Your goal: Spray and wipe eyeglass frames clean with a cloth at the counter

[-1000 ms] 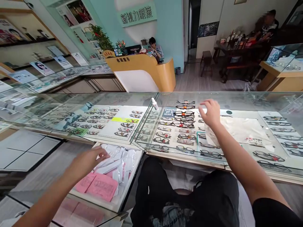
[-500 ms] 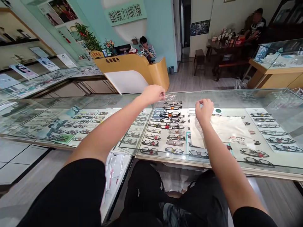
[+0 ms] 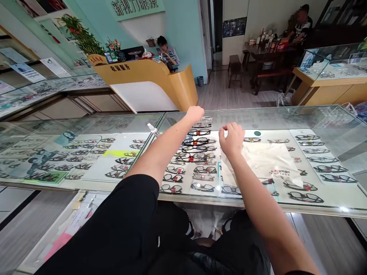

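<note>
My left hand (image 3: 195, 114) is closed at the back of a row of eyeglasses on the glass counter. Its fingertips are at a pair of clear-framed eyeglasses (image 3: 205, 120) and seem to pinch its left end. Toward me from there lie several dark-framed eyeglasses (image 3: 195, 141), some with red or orange tags. My right hand (image 3: 233, 139) hovers to the right of this row with curled fingers, and I see nothing in it. Below and beside it a cream cloth (image 3: 262, 158) with red print lies spread on the glass, partly hidden by my right forearm.
A small white spray bottle (image 3: 154, 130) stands left of my left forearm. More eyeglasses show inside the glass counter (image 3: 329, 204). Beyond it are a wooden cashier desk (image 3: 186, 86) with a person seated behind, a stool (image 3: 235, 68), and another person at a dark table (image 3: 265, 47).
My view has shifted, and the spray bottle now shows past my left arm. My left hand stays by the clear-framed eyeglasses. My right hand is slightly nearer the row, still curled.
</note>
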`<state>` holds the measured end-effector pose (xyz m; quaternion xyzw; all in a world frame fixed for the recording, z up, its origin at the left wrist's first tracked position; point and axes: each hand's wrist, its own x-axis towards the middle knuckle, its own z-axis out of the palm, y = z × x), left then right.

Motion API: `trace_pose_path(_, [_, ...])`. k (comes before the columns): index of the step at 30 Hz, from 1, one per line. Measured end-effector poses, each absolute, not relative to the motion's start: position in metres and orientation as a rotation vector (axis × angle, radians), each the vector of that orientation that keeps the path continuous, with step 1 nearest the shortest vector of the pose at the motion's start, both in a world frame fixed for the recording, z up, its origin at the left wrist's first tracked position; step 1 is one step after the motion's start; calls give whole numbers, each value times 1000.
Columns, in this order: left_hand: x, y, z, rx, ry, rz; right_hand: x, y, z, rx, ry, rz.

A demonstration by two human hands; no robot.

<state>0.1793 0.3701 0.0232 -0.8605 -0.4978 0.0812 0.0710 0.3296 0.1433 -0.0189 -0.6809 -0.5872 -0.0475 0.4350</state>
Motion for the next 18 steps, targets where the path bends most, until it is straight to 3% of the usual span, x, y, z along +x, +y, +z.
trace_pose_path(11, [169, 333, 51, -2591, -1508, 145, 328, 141, -17, -1713, -1517, -128])
trace_pose_path(18, [30, 184, 119, -2517, -1574, -190, 326, 139, -22, -1683, -1569, -168])
